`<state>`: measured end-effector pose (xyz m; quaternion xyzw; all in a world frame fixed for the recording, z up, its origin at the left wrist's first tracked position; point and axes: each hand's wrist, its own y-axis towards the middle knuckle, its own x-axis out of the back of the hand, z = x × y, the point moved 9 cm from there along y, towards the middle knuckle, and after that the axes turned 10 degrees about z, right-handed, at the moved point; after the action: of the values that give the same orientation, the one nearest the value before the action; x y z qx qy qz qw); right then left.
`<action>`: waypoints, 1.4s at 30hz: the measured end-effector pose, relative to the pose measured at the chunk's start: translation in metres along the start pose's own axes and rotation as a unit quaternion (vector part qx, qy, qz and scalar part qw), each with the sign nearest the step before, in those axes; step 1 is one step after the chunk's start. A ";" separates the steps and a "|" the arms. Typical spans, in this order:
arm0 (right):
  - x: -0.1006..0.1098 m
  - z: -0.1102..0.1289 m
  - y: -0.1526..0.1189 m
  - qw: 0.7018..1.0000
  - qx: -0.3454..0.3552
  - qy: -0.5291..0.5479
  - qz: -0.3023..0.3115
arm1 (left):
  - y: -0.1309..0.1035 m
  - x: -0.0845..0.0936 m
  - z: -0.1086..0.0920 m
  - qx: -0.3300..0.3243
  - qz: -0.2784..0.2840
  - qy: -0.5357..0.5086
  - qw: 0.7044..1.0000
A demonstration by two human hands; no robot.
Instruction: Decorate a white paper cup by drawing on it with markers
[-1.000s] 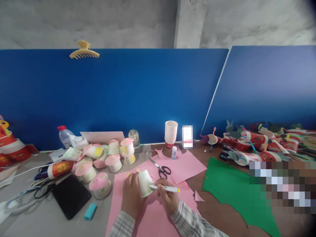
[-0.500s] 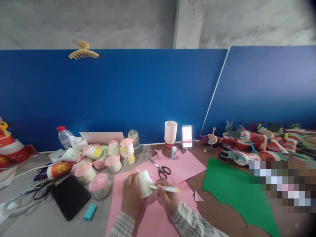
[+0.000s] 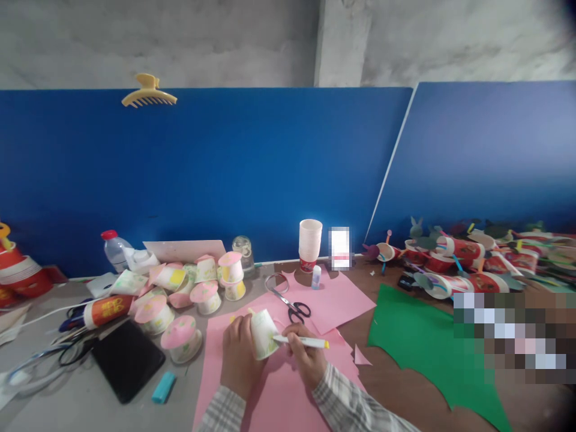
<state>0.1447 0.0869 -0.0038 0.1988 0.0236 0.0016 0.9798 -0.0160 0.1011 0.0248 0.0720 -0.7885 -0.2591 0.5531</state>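
Observation:
My left hand [image 3: 242, 354] is wrapped around a white paper cup [image 3: 264, 333] with green and yellow marks, tilted over pink paper [image 3: 279, 402]. Between the fingers of my right hand [image 3: 305, 354] is a white marker [image 3: 310, 342] with a yellow end. Its tip meets the cup's side, or comes very close to it. Scissors [image 3: 296, 311] with black handles lie just beyond my hands. Behind them a small glue stick [image 3: 316, 278] stands upright on the pink paper.
Decorated cups with pink tops [image 3: 181, 339] gather on the left, near a black tablet-like slab [image 3: 128, 360] and a teal block [image 3: 164, 387]. A cup stack [image 3: 310, 246] stands at the back. Green paper [image 3: 418, 342] and many cup crafts [image 3: 463, 252] lie right.
The marker shifts very slightly against the cup, its yellow end moving a little right. Both hands keep their holds. The whole view drifts slightly.

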 end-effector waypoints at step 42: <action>-0.003 0.034 -0.004 0.996 0.071 -0.050 -0.001 | 0.001 -0.004 0.000 -0.019 0.006 -0.016 1.000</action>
<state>0.1428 0.0702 0.0263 0.2674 -0.0251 -0.0112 0.9632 -0.0143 0.1037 0.0221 0.0523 -0.7928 -0.2718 0.5431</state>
